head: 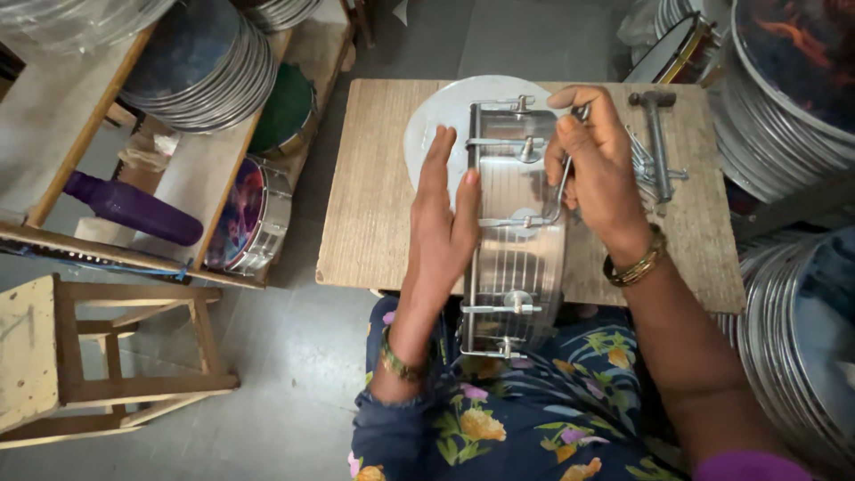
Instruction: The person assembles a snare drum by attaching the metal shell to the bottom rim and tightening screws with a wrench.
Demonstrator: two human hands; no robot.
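Metal drum shell (515, 240) stands on edge, half on the tabletop (374, 205), half over the lap. Left hand (443, 223) flat against its rim, fingers released. Right hand (598, 169) fingers clenched on a tension hook (561, 191). Hammer (657, 142) just beside.

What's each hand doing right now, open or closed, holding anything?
Left hand: open, flat against the side of the metal drum shell.
Right hand: closed on a thin metal tuning tool at the shell's rim.
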